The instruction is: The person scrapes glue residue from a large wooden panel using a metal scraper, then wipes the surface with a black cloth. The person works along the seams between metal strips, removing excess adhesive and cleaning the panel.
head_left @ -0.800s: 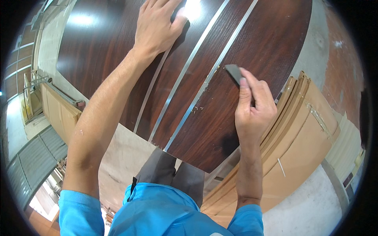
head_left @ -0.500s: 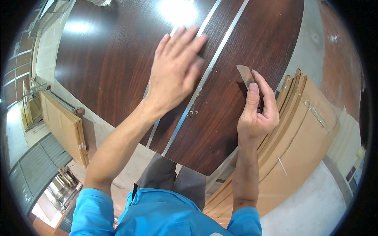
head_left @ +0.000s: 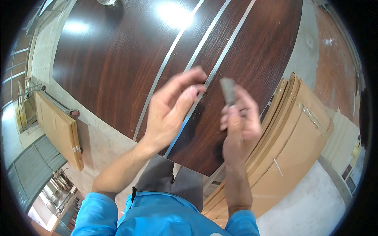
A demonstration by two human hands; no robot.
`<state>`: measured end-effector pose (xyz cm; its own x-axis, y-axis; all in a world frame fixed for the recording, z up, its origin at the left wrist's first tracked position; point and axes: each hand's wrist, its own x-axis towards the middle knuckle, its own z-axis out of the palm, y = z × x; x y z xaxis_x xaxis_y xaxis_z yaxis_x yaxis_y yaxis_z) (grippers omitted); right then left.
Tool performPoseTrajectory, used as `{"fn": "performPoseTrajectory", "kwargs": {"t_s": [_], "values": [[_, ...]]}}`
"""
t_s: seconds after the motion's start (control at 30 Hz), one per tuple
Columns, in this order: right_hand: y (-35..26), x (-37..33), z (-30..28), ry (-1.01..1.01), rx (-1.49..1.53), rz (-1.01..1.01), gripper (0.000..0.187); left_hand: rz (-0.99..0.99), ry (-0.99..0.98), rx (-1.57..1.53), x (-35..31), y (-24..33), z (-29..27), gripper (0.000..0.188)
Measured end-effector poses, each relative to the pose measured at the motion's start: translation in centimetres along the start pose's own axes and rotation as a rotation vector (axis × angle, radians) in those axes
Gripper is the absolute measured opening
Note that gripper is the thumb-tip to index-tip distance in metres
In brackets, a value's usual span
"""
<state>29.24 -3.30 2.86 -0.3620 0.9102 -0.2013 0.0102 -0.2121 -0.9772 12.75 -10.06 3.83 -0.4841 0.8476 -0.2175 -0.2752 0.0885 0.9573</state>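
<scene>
Wood-grain board [head_left: 106,78], dark brown with three silver strips [head_left: 231,40], lies in front of the person, its near edge by the trouser legs [head_left: 189,180]. The right hand [head_left: 240,126] grips a flat grey blade [head_left: 228,91] above the board. The left hand [head_left: 169,112] hovers half curled over the strips; blur hides whether it holds anything. Pale crumbs [head_left: 193,115] dot the rightmost strip's side.
</scene>
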Motion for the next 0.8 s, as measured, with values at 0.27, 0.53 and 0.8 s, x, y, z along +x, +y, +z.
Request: {"fn": "performPoseTrajectory", "kwargs": {"t_s": [0.27,0.53,0.8], "values": [[-0.5,-2.2,3.6,-0.252,0.344,0.277,0.029,-0.240,-0.204,-0.208,-1.1,1.1,-2.3,0.028],[1.6,-0.4,0.7,0.194,-0.243,-0.287,0.016,0.197,-0.203,0.798,5.5,3.1,-4.0,0.013],[2.7,-0.7,0.7,0.193,-0.403,-0.310,0.017,0.395,-0.178,1.053,5.9,1.3,-2.9,0.015]]}}
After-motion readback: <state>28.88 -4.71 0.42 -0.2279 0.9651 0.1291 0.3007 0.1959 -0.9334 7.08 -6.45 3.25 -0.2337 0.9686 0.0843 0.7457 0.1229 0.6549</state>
